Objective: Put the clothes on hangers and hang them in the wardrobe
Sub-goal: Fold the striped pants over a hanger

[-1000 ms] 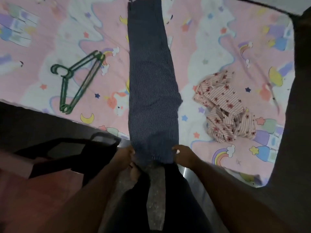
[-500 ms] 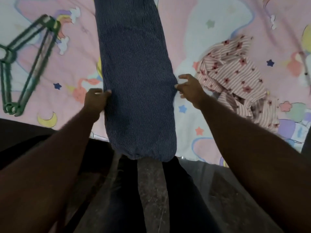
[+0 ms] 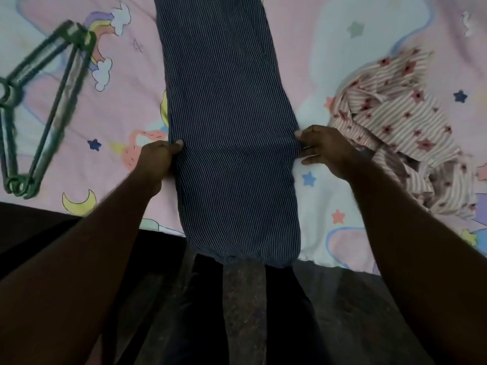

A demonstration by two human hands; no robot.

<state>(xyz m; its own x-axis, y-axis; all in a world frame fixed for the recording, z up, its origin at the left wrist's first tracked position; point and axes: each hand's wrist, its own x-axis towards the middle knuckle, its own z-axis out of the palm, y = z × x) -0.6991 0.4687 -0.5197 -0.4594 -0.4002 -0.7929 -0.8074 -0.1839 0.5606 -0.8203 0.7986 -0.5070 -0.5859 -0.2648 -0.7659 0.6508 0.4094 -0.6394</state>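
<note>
Right now I see a long navy pinstriped garment (image 3: 232, 127) laid flat down the middle of the bed (image 3: 126, 119), its near end hanging just over the bed's edge. My left hand (image 3: 158, 162) pinches the garment's left edge, fingers curled around the fabric. My right hand (image 3: 324, 151) grips the right edge at about the same height, thumb on top and fingers tucked beneath. Green hangers (image 3: 39, 106) lie in a small stack on the bed to the left, well apart from the garment. A crumpled pink striped shirt (image 3: 400, 122) with red stars sits just beside my right hand.
</note>
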